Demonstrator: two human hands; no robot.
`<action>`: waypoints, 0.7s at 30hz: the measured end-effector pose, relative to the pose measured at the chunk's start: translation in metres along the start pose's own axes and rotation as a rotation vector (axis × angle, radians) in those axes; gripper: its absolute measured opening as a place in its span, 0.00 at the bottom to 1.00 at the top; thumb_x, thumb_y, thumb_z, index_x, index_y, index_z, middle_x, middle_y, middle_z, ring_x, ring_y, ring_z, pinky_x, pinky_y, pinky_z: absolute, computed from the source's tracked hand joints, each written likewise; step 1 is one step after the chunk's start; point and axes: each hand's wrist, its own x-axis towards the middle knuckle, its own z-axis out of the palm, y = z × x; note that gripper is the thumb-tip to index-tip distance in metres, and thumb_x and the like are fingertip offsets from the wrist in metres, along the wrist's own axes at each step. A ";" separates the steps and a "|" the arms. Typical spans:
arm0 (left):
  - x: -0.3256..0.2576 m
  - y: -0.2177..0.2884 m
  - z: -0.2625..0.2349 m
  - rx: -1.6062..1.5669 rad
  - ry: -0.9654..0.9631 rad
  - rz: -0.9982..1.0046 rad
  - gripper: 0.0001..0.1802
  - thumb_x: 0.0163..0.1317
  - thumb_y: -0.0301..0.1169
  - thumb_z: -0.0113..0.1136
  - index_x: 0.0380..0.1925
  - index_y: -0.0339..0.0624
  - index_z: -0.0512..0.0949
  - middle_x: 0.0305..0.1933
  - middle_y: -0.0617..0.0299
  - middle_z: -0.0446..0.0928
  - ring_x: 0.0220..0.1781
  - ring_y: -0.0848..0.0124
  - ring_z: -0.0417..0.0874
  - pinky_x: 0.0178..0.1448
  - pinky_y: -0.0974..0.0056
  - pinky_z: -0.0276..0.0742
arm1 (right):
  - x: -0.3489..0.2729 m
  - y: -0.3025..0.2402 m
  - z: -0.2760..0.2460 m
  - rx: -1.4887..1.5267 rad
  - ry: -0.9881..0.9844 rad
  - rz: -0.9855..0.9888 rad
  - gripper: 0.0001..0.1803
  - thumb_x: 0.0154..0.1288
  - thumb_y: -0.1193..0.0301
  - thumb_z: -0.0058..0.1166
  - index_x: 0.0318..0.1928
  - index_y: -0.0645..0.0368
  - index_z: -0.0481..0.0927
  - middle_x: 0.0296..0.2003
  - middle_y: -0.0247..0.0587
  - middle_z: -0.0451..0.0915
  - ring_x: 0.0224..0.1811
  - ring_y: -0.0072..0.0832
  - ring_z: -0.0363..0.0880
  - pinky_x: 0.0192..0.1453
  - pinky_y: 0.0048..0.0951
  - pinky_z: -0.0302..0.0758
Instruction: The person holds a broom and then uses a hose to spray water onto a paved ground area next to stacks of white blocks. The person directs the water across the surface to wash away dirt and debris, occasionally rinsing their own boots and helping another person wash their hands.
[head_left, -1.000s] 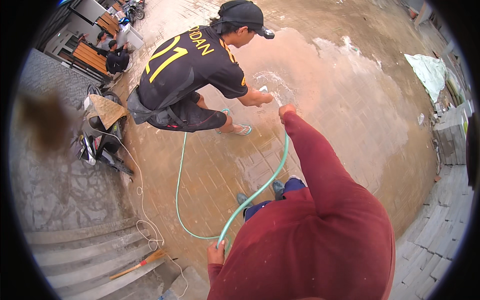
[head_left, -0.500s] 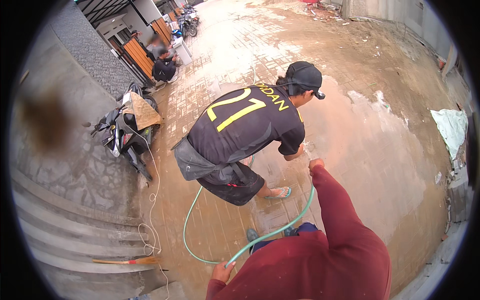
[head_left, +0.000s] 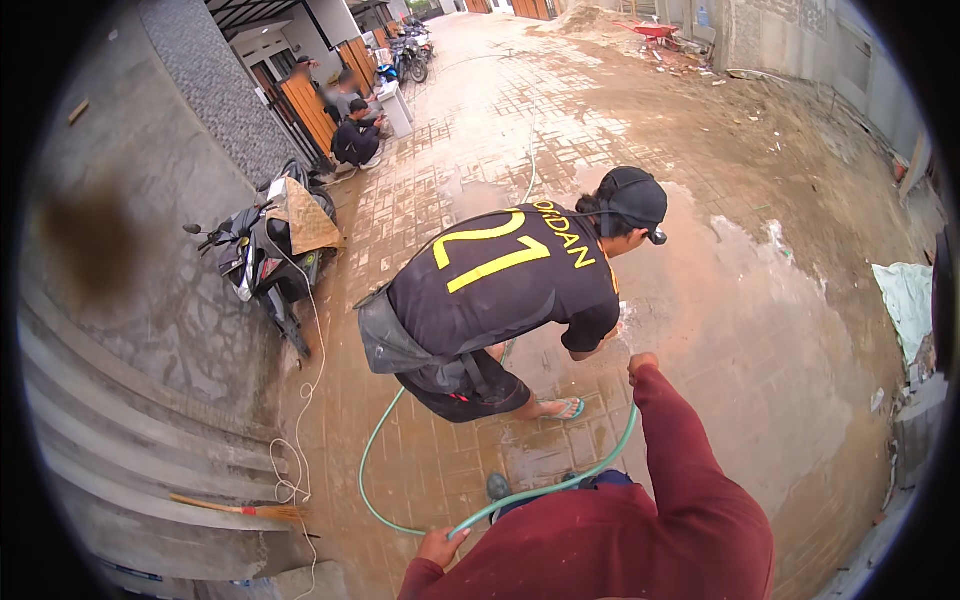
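Observation:
A green hose [head_left: 592,470] curves across the front of my body. My left hand [head_left: 440,547] is closed around it low in the view, at my waist. With my arm stretched out ahead, my right hand [head_left: 643,364] grips the hose close to its end. Water [head_left: 625,322] splashes just beyond that fist. A co-worker [head_left: 500,275] in a dark shirt and cap bends over right ahead of me, one arm reaching down to the splashing water. The co-worker's fingers are hard to make out. From my left hand the hose loops on along the ground behind the co-worker.
Wet paving [head_left: 740,400] with muddy water lies ahead and right. On the left stand a parked motorbike [head_left: 270,245], a loose white cord [head_left: 312,385] and a broom [head_left: 235,508] by concrete steps [head_left: 130,440]. People [head_left: 357,135] crouch farther back. A red wheelbarrow [head_left: 652,31] stands far off.
The view has tilted up slightly, so the scene sits lower and more of the far street shows. Both my hands keep their hold on the hose. The co-worker stays bent over.

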 end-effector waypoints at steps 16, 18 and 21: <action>0.021 -0.007 0.010 -0.034 -0.020 0.166 0.30 0.61 0.56 0.57 0.33 0.34 0.82 0.22 0.43 0.77 0.26 0.55 0.78 0.35 0.55 0.72 | 0.020 0.018 -0.053 -0.390 0.128 -0.034 0.09 0.65 0.72 0.50 0.32 0.56 0.85 0.22 0.31 0.81 0.20 0.25 0.78 0.22 0.32 0.73; 0.026 -0.010 0.012 -0.045 -0.033 0.187 0.30 0.61 0.56 0.57 0.34 0.34 0.82 0.22 0.43 0.77 0.26 0.56 0.78 0.35 0.55 0.72 | 0.028 0.025 -0.061 -0.029 0.175 0.078 0.09 0.65 0.72 0.51 0.33 0.55 0.86 0.22 0.31 0.81 0.21 0.25 0.79 0.23 0.32 0.74; 0.014 -0.027 0.010 -0.051 0.014 0.113 0.29 0.61 0.56 0.57 0.34 0.35 0.83 0.22 0.44 0.77 0.26 0.57 0.78 0.35 0.56 0.72 | 0.008 0.013 -0.023 0.046 0.087 0.061 0.09 0.64 0.73 0.51 0.32 0.58 0.85 0.21 0.37 0.81 0.20 0.28 0.79 0.21 0.34 0.72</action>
